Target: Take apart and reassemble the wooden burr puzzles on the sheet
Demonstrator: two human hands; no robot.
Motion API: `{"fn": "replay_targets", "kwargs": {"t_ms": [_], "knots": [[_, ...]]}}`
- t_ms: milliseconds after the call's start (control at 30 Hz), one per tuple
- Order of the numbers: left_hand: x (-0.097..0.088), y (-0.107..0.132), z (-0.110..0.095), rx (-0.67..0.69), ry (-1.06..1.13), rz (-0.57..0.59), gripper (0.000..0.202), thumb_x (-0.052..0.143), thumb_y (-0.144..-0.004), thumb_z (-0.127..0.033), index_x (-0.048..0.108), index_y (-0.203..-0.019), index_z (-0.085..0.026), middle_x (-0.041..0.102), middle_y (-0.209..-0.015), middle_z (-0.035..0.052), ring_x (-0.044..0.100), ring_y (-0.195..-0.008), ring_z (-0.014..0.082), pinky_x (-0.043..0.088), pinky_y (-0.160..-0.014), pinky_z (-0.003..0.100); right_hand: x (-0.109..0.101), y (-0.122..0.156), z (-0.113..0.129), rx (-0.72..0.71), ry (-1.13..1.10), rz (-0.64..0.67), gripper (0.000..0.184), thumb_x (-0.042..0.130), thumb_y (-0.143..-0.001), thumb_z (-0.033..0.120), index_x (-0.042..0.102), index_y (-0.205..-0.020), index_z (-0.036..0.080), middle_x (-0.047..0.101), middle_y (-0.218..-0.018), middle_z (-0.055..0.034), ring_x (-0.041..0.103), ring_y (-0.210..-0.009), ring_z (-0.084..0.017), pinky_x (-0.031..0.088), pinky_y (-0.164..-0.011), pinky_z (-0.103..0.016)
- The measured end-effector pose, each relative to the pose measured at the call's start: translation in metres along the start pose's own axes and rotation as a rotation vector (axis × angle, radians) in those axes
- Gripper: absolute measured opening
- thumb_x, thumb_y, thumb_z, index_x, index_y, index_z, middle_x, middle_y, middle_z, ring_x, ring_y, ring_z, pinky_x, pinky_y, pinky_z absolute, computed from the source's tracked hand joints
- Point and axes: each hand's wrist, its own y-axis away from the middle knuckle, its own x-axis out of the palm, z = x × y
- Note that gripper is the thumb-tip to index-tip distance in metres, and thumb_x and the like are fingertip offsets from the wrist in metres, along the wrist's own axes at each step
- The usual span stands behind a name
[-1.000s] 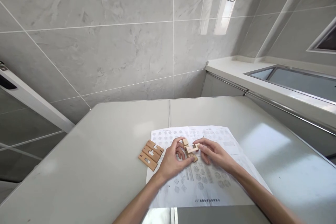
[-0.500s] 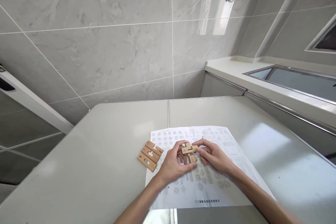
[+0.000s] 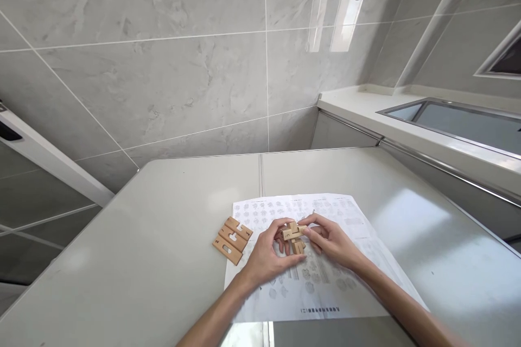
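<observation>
Between my two hands stands a small wooden interlocking puzzle (image 3: 293, 234), a cross of notched bars, held just above a printed instruction sheet (image 3: 325, 276). My left hand (image 3: 266, 254) curls round its left and lower side, thumb and fingers pinching the bars. My right hand (image 3: 330, 239) pinches the horizontal bar from the right with its fingertips. Left of my left hand, three loose notched wooden bars (image 3: 231, 238) with printed numbers lie side by side, partly on the table and partly on the sheet's edge.
The sheet lies on a pale grey table (image 3: 163, 227) against a tiled wall. To the right runs a white counter with a sunken steel sink (image 3: 459, 119). A dark appliance edge (image 3: 24, 146) stands at the left.
The horizontal bar in my right hand has slid left into the upright pieces, so the cross now sits tighter. Both hands stayed in place; the view shifted slightly.
</observation>
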Motion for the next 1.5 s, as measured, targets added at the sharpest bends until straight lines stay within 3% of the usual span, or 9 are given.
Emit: {"fn": "replay_targets", "kwargs": {"t_ms": [333,567,1067,1367,1500], "knots": [[-0.001,-0.002,-0.001,-0.013,0.031,0.019,0.063,0.091,-0.078,-0.038,0.060,-0.133,-0.029,0.069,-0.114,0.0039,0.066,-0.097,0.0219,0.054,-0.088,0.035,-0.002,-0.001,0.002,-0.026,0.066,-0.039,0.047,0.060,-0.099,0.069,0.070,-0.108,0.023,0.058,-0.062,0.0024,0.049,-0.057,-0.017,0.039,-0.062,-0.032],[0.001,0.001,-0.003,-0.073,0.094,0.025,0.064,0.091,-0.080,-0.035,0.057,-0.134,-0.030,0.069,-0.121,0.0050,0.066,-0.109,0.0241,0.053,-0.094,0.037,-0.001,-0.001,0.004,-0.051,0.105,-0.054,0.041,0.060,-0.102,0.063,0.070,-0.108,0.024,0.058,-0.063,0.0030,0.050,-0.058,-0.018,0.039,-0.064,-0.032],[-0.002,-0.001,0.005,0.001,-0.021,0.028,0.063,0.090,-0.079,-0.039,0.060,-0.133,-0.030,0.068,-0.113,0.0030,0.059,-0.087,0.0183,0.051,-0.080,0.032,-0.001,-0.002,-0.003,0.004,0.054,-0.025,0.045,0.061,-0.100,0.064,0.071,-0.108,0.021,0.055,-0.058,0.0048,0.041,-0.053,-0.014,0.035,-0.059,-0.030],[-0.004,-0.003,0.003,-0.022,-0.023,0.036,0.063,0.090,-0.078,-0.036,0.060,-0.132,-0.030,0.069,-0.112,0.0026,0.061,-0.094,0.0205,0.051,-0.084,0.034,-0.001,-0.003,-0.007,-0.056,0.126,-0.073,0.042,0.061,-0.101,0.063,0.073,-0.108,0.023,0.059,-0.064,0.0026,0.051,-0.061,-0.017,0.040,-0.064,-0.031],[-0.002,-0.002,0.004,-0.004,-0.006,0.034,0.062,0.090,-0.078,-0.038,0.061,-0.132,-0.031,0.069,-0.111,0.0029,0.060,-0.088,0.0190,0.050,-0.080,0.032,-0.001,-0.003,-0.004,-0.046,0.055,-0.038,0.042,0.062,-0.101,0.062,0.073,-0.107,0.022,0.069,-0.070,-0.0015,0.060,-0.067,-0.020,0.045,-0.066,-0.033]]}}
